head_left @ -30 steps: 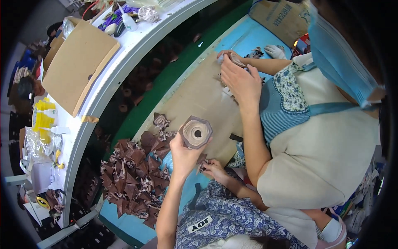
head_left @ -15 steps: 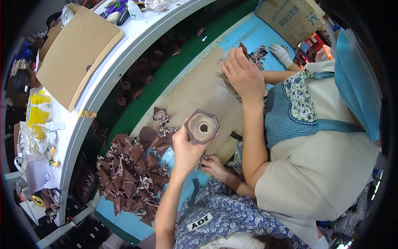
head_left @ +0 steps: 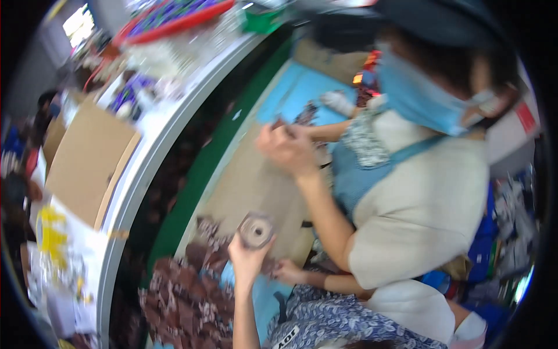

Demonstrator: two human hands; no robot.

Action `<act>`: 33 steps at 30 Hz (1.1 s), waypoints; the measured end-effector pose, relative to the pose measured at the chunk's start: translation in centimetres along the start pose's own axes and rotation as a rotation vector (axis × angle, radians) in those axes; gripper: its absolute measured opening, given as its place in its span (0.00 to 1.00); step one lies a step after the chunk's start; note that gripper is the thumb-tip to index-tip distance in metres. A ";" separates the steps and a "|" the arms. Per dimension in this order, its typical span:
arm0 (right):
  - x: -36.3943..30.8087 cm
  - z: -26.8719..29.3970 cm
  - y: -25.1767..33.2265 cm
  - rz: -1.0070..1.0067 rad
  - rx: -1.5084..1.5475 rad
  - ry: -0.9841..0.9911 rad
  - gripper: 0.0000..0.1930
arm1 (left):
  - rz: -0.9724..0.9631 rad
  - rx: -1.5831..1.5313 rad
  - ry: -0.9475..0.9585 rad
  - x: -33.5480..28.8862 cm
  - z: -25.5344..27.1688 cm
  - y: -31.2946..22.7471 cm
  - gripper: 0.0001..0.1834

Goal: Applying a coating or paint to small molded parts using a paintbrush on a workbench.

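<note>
My left hand [head_left: 244, 260] is closed around an eight-sided brown piece [head_left: 256, 220], cup-like, with a pale ringed inside and a dark hole in its middle. It is held up above the work table. Lower and to the right, my right hand [head_left: 289, 272] is closed, its fingertips together by the table; whatever they hold is blurred. Left of my forearm lies a large heap of pointed brown pieces [head_left: 186, 299] with small pinkish-brown bits among them. A smaller cluster of these pieces [head_left: 208, 228] sits beyond my left hand.
At my right, a masked co-worker in a beige top holds a small brown piece [head_left: 279, 124]. Beyond is a gloved hand [head_left: 337, 103] near the blue table covering [head_left: 293, 87]. A white curved counter [head_left: 152, 145] at left bears a cardboard box [head_left: 90, 166] and yellow items [head_left: 51, 235].
The view has swung up and rightward, blurring the picture. My left hand still grips the brown piece and my right hand stays low beside it. The co-worker's hands have turned slightly around their piece.
</note>
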State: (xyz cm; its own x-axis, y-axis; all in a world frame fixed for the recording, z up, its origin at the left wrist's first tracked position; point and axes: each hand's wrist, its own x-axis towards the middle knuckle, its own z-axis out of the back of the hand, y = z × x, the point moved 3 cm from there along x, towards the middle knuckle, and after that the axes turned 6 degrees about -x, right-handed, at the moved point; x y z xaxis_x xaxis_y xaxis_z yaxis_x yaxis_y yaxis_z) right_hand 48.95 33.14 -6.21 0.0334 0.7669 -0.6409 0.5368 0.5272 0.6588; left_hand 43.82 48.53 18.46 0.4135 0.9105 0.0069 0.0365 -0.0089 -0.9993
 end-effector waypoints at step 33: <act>-2.0 1.0 1.1 -0.039 -0.057 0.160 0.15 | 0.042 0.561 -0.385 -11.3 0.1 11.6 0.12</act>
State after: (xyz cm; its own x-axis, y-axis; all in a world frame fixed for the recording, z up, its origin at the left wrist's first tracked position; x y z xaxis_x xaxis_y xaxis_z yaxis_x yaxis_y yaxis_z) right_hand 50.32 31.87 -4.57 -0.1234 0.7918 -0.5983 0.4866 0.5737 0.6589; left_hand 39.48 38.21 6.78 0.0474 0.9972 0.0583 -0.4930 0.0742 -0.8669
